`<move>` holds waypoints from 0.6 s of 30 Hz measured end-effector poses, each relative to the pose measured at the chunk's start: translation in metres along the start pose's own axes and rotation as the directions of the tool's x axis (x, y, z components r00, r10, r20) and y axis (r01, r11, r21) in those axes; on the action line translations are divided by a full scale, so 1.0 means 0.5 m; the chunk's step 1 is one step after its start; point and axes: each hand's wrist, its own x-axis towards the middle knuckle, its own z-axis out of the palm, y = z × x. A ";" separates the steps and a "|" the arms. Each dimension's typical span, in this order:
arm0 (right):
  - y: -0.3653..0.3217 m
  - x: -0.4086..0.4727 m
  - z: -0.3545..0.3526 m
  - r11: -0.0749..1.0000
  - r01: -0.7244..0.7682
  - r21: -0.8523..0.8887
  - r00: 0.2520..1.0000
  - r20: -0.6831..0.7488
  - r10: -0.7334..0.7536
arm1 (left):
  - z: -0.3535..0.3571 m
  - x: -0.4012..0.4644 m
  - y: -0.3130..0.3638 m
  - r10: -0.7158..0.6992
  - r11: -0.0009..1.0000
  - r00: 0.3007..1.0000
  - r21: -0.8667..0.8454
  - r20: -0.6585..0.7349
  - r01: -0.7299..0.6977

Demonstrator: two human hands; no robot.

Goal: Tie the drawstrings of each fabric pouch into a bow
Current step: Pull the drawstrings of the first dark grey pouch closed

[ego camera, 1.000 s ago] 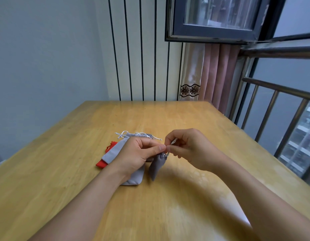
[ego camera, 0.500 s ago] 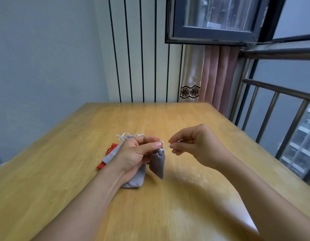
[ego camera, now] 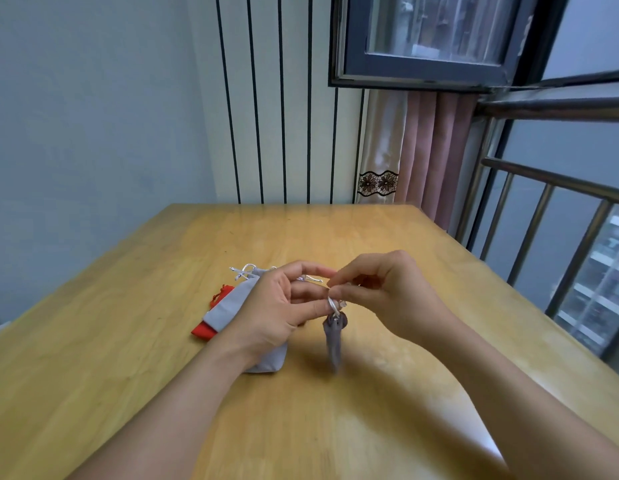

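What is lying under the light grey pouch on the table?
A red pouch lies under the light grey pouch; only its left edge and drawstring end show. The rest is covered, and the left hand hides the grey pouch's right part.

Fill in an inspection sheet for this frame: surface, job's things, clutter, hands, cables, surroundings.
Surface: wooden table, glossy, some glare.
Job's things: small dark grey pouch hangs above the table from its white drawstring; light grey pouch lies flat, its cords knotted at the far end; red pouch lies partly under it.
Clutter: nothing seen.
Hands: left hand and right hand both pinch the drawstring above the hanging pouch; whether a bow is formed cannot be told.
Cables: nothing seen.
Surroundings: striped wall panel, pink curtain, open window, metal railing at right.
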 end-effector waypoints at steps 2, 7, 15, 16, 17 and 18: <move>0.004 0.001 -0.002 0.984 -0.097 0.152 0.995 0.032 0.093 | 0.004 0.000 0.001 -0.010 1.000 1.000 0.001 -0.015 0.010; 0.013 0.003 0.000 0.893 -0.261 0.367 0.965 0.079 0.250 | 0.006 0.002 -0.004 -0.019 0.999 0.998 -0.047 -0.055 0.017; 0.020 -0.001 0.015 0.814 -0.355 0.460 0.933 0.115 0.342 | -0.002 0.006 -0.003 0.042 0.999 0.987 0.024 -0.152 -0.039; 0.021 0.000 0.015 0.816 -0.359 0.453 0.931 0.116 0.346 | 0.000 0.006 -0.003 0.059 0.997 0.987 0.061 -0.153 -0.050; 0.022 0.000 0.015 0.819 -0.363 0.445 0.930 0.120 0.347 | 0.001 0.006 -0.004 0.076 0.994 0.985 0.093 -0.153 -0.062; 0.023 0.000 0.014 0.822 -0.365 0.437 0.930 0.128 0.345 | 0.003 0.006 -0.005 0.093 0.990 0.983 0.118 -0.155 -0.075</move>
